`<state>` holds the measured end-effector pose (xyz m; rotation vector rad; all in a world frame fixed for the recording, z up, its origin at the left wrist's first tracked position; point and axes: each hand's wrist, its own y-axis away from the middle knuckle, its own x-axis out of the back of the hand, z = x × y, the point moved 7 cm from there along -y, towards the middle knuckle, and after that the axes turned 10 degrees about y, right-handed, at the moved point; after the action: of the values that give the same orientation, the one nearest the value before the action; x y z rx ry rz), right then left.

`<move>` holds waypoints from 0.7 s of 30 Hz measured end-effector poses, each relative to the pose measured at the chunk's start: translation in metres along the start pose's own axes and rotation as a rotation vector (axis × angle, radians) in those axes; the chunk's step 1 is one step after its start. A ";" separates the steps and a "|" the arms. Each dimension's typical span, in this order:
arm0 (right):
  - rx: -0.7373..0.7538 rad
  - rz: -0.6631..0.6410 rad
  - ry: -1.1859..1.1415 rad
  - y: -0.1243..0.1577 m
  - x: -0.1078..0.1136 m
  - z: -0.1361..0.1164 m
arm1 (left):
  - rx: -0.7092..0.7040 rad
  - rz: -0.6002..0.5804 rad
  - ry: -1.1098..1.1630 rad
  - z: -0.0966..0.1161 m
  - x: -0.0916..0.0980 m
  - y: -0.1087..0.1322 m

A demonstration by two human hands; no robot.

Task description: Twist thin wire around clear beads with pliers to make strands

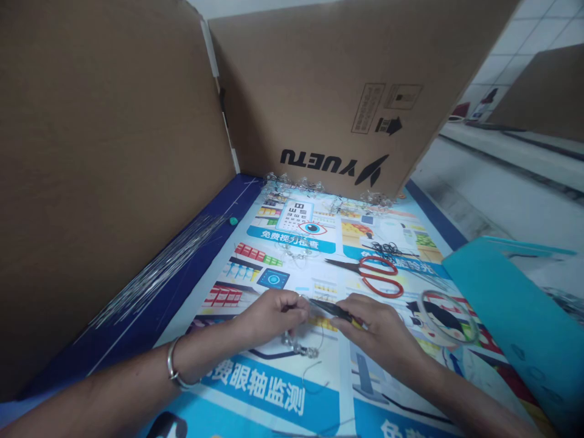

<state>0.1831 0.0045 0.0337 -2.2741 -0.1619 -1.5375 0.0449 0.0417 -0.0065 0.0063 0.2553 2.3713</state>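
Note:
My left hand (278, 313) is closed in a pinch on a beaded wire piece (298, 348), whose clear beads hang below the fingers. A thin wire curves down beside the beads. My right hand (371, 319) grips a pair of pliers (332, 309) with dark jaws and a bit of yellow on the handle. The pliers' tips point left and meet the work at my left fingertips; what lies between the jaws is too small to make out. Just beyond my right hand lie red-handled scissors (381, 277), blades pointing left.
Cardboard walls (292, 91) stand at the left and back. Straight wires (168, 261) lie along the left. Several beaded pieces (301, 184) line the back, near dark tangled wire (387, 248). At right are a wire coil (474, 325) and a turquoise box (506, 304).

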 end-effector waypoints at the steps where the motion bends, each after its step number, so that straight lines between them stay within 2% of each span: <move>1: -0.006 -0.003 -0.008 0.000 0.000 0.000 | 0.003 -0.005 0.008 0.000 0.000 0.000; 5: 0.003 -0.013 -0.023 0.001 -0.004 0.002 | 0.014 -0.005 0.006 -0.004 0.002 -0.001; 9: 0.091 -0.003 0.005 0.003 -0.007 0.001 | 0.046 -0.025 0.007 -0.009 0.003 -0.001; 17: 0.292 0.037 0.283 0.005 -0.002 -0.009 | -0.009 -0.030 -0.076 0.002 0.000 0.001; 21: 0.328 0.056 0.412 0.006 0.002 -0.016 | -0.010 -0.018 -0.161 0.003 0.000 0.002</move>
<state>0.1720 -0.0070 0.0391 -1.6641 -0.2143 -1.7641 0.0442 0.0410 -0.0030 0.1884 0.1649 2.3390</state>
